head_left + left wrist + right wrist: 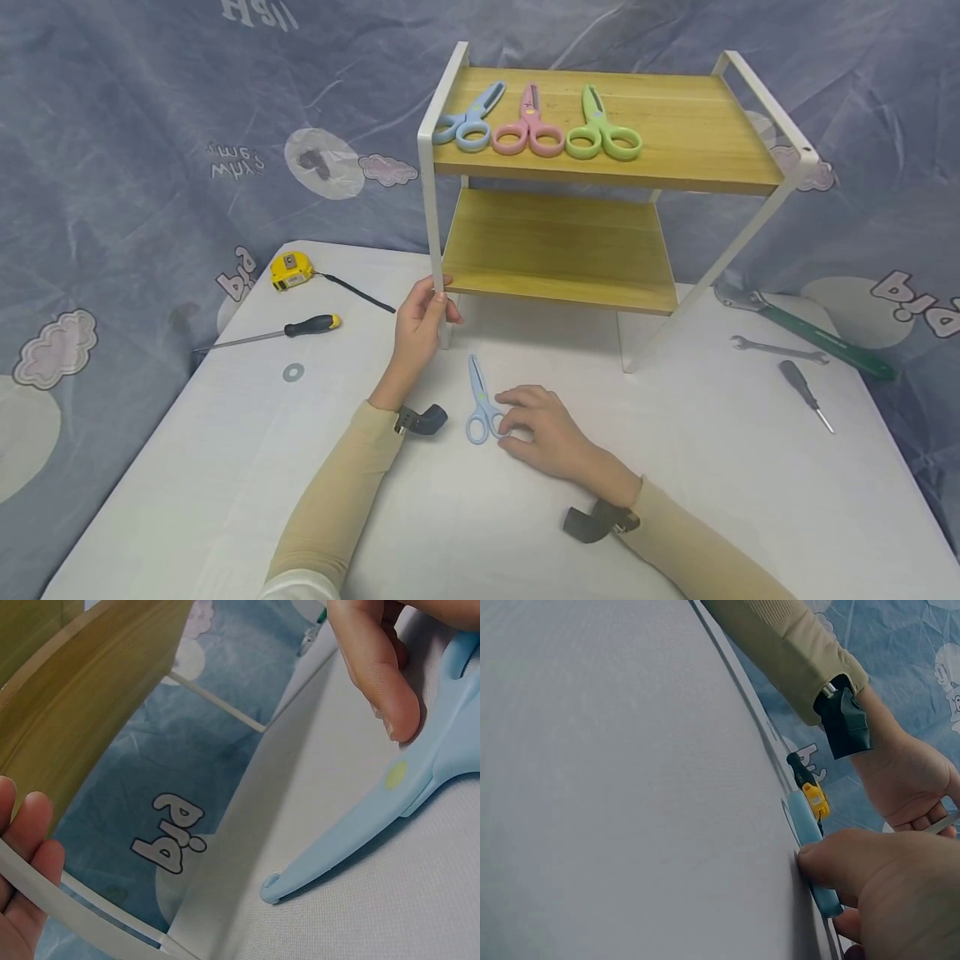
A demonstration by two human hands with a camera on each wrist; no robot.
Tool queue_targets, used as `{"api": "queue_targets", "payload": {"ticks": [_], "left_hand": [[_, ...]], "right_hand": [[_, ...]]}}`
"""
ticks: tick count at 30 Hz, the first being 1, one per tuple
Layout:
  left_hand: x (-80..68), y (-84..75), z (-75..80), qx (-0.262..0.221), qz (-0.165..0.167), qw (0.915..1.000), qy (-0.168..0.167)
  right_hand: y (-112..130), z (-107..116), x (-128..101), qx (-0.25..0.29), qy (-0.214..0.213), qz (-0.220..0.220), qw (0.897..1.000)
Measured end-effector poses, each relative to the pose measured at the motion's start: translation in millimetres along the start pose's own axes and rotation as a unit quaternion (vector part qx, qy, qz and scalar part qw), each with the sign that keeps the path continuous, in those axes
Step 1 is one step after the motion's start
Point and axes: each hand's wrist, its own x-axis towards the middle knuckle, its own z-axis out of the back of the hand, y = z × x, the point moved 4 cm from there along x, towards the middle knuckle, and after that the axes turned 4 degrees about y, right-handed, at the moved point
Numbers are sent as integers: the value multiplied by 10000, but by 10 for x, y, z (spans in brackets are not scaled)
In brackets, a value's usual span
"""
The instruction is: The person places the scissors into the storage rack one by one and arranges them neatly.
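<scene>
A pair of light blue scissors (480, 400) lies on the white table, blades pointing toward the shelf. At the right handle loop, the curved thumb and fingers of my right hand (547, 433) pinch the edge. The right wrist view shows the thumb (832, 859) over the blue handle (805, 817), with other fingertips partly hidden behind it. My left hand (418, 325) grips the white front left leg of a two-tier shelf (570, 258). Seen from the left wrist, its fingers (30, 825) stand behind the white leg (82, 919).
Blue scissors (474, 125), pink scissors (529, 129) and green scissors (600, 133) lie on the top board. Left on the table are a tape measure (291, 271), a screwdriver (307, 325) and a washer (293, 372). Right are green-handled pliers (817, 337), a wrench (780, 350) and a grey screwdriver (798, 383).
</scene>
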Motion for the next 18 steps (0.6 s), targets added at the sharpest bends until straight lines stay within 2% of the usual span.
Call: {"api": "queue_targets", "payload": {"ticks": [9,18], "left_hand": [[0,-23,-2,-6,126,9999,-38],[1,-6,0,-38,78,10000,-25]], "right_hand": [[9,6,5,49,24,-112,9999],[6,7,3,70,4,-91,9999]]}}
